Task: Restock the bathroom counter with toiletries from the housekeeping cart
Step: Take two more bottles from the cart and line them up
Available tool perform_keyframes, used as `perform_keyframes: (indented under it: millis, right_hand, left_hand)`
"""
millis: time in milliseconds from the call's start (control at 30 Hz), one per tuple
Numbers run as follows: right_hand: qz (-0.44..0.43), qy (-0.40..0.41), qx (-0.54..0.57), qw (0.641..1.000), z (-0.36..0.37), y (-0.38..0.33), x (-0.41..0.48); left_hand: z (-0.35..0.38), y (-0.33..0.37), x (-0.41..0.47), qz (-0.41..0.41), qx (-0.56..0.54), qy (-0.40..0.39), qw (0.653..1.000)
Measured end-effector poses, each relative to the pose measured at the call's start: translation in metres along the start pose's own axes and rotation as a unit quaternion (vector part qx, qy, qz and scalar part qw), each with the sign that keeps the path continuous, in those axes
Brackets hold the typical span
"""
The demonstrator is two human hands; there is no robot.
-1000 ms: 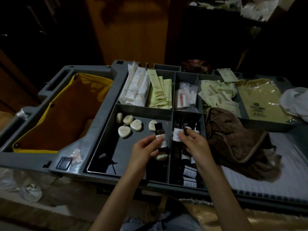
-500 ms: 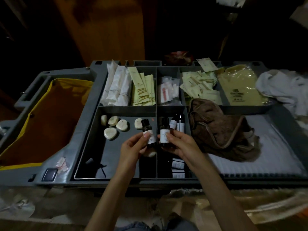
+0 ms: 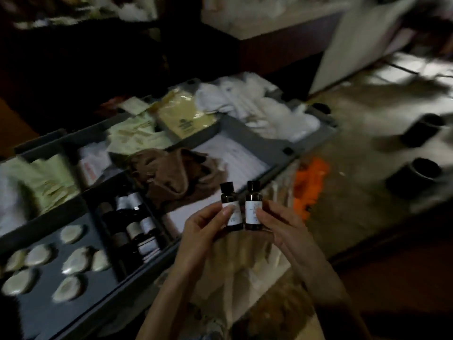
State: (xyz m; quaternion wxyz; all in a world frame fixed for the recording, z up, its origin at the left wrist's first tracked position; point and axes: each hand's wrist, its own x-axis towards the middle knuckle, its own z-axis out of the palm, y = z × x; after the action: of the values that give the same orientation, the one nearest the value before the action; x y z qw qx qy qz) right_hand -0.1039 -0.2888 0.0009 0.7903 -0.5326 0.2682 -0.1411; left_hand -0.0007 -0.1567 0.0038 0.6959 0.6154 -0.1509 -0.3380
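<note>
My left hand (image 3: 203,229) pinches a small dark bottle with a white label (image 3: 229,204), held upright. My right hand (image 3: 282,224) grips a second dark labelled bottle (image 3: 253,204) right beside the first; the two bottles nearly touch. Both are lifted clear of the grey housekeeping cart tray (image 3: 103,298), over its near right edge. More dark bottles (image 3: 133,224) lie in a narrow tray compartment to the left. Round wrapped soaps (image 3: 73,263) lie in the compartment at the far left.
A brown cloth (image 3: 176,175) is bunched in the tray's middle. Pale green sachets (image 3: 137,136), a yellow packet (image 3: 186,119) and white towels (image 3: 257,106) fill the far compartments. Something orange (image 3: 308,182) hangs beside the cart. Two dark cups (image 3: 416,175) stand at the right.
The view has swung right and blurred. Both hands have lifted their bottles off the tray and carried them right, past the cart's edge.
</note>
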Motion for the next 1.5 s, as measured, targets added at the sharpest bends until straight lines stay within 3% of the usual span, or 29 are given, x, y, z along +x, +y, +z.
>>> perform_keyframes:
  millis: [200,333,467,567,800,1033,1200,1500]
  right_hand:
    - [-0.040,0.149,0.037,0.987,-0.089,-0.006,-0.096]
    - [-0.072,0.205,0.018,0.976,-0.128,-0.001,-0.166]
    - [-0.085,0.311,0.031,0.946,-0.152,0.015,-0.224]
    - [-0.124,0.373,0.045,0.918,-0.160,0.026,-0.264]
    - [-0.180,0.507,0.076,0.839,-0.159,0.045,-0.334]
    - [-0.216,0.633,0.122,0.733,-0.123,0.058,-0.365]
    - [-0.229,0.709,0.144,0.651,-0.092,0.068,-0.364]
    - [-0.235,0.799,0.132,0.538,-0.042,0.094,-0.349]
  left_hand:
    - [0.103,-0.018,-0.019,-0.036,0.048,-0.216,0.974]
    - [0.158,-0.036,-0.044,-0.067,0.072,-0.308,0.946]
    - [0.202,-0.054,-0.073,-0.081,0.103,-0.386,0.913]
    - [0.233,-0.065,-0.091,-0.074,0.138,-0.468,0.870]
    - [0.283,-0.081,-0.138,-0.109,0.170,-0.582,0.788]
    - [0.310,-0.096,-0.160,-0.163,0.203,-0.678,0.687]
    - [0.312,-0.103,-0.170,-0.180,0.209,-0.734,0.621]
    - [0.302,-0.119,-0.183,-0.205,0.164,-0.819,0.511]
